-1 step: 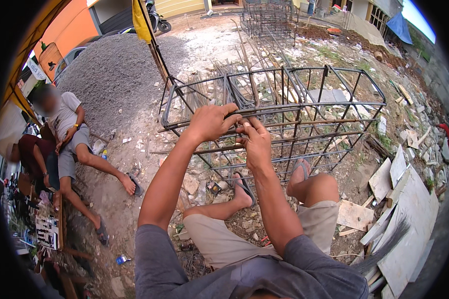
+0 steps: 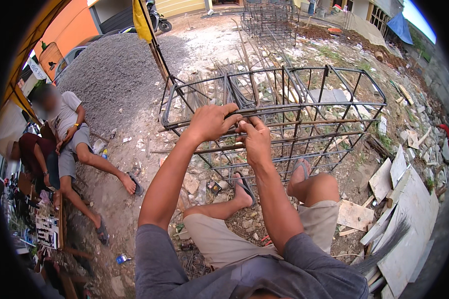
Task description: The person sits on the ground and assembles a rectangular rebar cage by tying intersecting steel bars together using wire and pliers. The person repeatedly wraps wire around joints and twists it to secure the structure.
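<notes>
A long cage of dark steel reinforcing bars (image 2: 334, 133) stands on the ground in front of me. My left hand (image 2: 212, 123) lies over its near upper bars, fingers closed around the steel and fingertips pointing right. Just below and right of it, my right hand (image 2: 255, 142) is closed in a pinch, its thumb tip against the bars beside the left fingertips. Whatever sits in that pinch is too small or hidden to make out. Both feet, in flip-flops, are beside the cage's lower bars.
A grey gravel heap (image 2: 119, 70) rises at the far left. Two people sit at the left, one with legs stretched toward me. Broken boards (image 2: 404, 224) lie at the right, topped by a bundle of thin dark wires (image 2: 391, 241). Another bar cage (image 2: 269, 22) stands behind.
My right thumb and fingers have shifted slightly, the thumb now higher against the bars. My left hand and the cage stay in place.
</notes>
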`<state>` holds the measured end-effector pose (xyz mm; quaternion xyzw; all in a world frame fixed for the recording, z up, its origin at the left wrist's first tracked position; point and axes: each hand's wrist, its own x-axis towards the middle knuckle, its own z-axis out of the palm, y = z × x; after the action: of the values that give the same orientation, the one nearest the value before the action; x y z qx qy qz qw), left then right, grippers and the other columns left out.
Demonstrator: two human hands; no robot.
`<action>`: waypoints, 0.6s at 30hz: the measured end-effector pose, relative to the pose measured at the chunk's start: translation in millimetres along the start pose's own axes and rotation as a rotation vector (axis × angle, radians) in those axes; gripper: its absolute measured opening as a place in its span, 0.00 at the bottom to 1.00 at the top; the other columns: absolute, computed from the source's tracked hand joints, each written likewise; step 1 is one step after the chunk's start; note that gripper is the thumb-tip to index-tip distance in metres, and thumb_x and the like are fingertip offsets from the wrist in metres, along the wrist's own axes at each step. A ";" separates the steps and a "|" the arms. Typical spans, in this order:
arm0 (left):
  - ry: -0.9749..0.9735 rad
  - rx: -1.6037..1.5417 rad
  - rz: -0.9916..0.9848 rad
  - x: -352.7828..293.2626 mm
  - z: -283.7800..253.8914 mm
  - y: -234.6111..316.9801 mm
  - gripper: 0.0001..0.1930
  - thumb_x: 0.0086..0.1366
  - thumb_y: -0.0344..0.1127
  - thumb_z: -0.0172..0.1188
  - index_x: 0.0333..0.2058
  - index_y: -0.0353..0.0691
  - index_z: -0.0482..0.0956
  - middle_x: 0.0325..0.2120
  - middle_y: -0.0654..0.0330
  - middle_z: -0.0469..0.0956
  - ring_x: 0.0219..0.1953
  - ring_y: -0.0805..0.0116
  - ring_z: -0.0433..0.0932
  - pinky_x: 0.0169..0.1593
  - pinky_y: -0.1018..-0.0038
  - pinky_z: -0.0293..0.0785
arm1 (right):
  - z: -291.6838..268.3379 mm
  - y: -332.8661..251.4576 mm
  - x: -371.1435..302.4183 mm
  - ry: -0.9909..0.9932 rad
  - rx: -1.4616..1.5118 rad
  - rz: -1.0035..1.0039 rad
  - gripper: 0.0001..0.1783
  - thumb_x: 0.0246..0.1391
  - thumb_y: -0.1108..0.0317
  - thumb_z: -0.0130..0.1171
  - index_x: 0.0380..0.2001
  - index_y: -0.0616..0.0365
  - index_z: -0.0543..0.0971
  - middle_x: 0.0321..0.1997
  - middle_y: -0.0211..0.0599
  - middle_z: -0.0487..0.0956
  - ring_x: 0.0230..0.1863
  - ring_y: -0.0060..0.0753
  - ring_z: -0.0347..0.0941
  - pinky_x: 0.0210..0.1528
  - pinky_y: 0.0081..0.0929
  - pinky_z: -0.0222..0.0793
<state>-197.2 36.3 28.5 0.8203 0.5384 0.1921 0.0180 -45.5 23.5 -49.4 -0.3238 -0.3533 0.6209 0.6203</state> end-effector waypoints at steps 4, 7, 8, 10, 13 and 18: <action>0.010 0.009 -0.003 -4.0 2.9 -2.6 0.19 0.67 0.55 0.55 0.51 0.56 0.80 0.26 0.52 0.83 0.34 0.45 0.82 0.39 0.52 0.76 | -12.7 -7.3 14.4 -0.262 0.213 0.225 0.10 0.61 0.67 0.55 0.44 0.59 0.76 0.23 0.22 0.68 0.18 0.15 0.61 0.17 0.16 0.56; -0.012 -0.013 -0.018 -1.3 -2.9 5.3 0.18 0.67 0.55 0.56 0.52 0.60 0.80 0.25 0.53 0.83 0.33 0.46 0.82 0.38 0.53 0.77 | -17.8 -12.1 23.5 -0.425 0.401 0.279 0.21 0.62 0.63 0.52 0.57 0.57 0.73 0.20 0.20 0.63 0.15 0.13 0.55 0.15 0.13 0.51; -0.026 -0.028 -0.039 -0.7 -8.2 10.5 0.17 0.67 0.54 0.56 0.52 0.62 0.80 0.26 0.53 0.83 0.33 0.47 0.82 0.38 0.53 0.77 | -23.6 -13.0 30.4 -0.494 0.483 0.305 0.23 0.62 0.63 0.53 0.59 0.56 0.72 0.19 0.19 0.62 0.15 0.13 0.54 0.15 0.13 0.50; 0.004 -0.017 -0.050 -2.1 -1.0 9.2 0.17 0.67 0.54 0.56 0.52 0.62 0.80 0.26 0.53 0.83 0.33 0.47 0.83 0.38 0.53 0.77 | -27.9 -15.8 32.8 -0.589 0.523 0.313 0.23 0.65 0.56 0.55 0.58 0.54 0.72 0.17 0.18 0.59 0.13 0.12 0.53 0.15 0.15 0.49; 0.008 -0.044 -0.048 -4.3 -2.4 8.5 0.18 0.66 0.54 0.57 0.51 0.60 0.81 0.27 0.53 0.84 0.34 0.47 0.83 0.39 0.53 0.77 | -16.8 -24.2 29.5 -0.406 0.459 0.374 0.26 0.65 0.45 0.56 0.55 0.53 0.74 0.15 0.18 0.58 0.13 0.12 0.53 0.15 0.16 0.49; -0.035 -0.034 -0.061 2.8 0.6 12.5 0.19 0.66 0.54 0.57 0.50 0.53 0.81 0.30 0.52 0.84 0.37 0.48 0.83 0.42 0.52 0.77 | -1.2 -25.3 26.5 -0.011 0.101 0.295 0.24 0.57 0.42 0.66 0.36 0.54 0.76 0.14 0.18 0.59 0.13 0.17 0.55 0.16 0.19 0.51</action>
<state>-185.0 33.7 31.7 0.8064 0.5593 0.1863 0.0469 -31.4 49.5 -27.8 -0.3371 -0.2739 0.7239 0.5359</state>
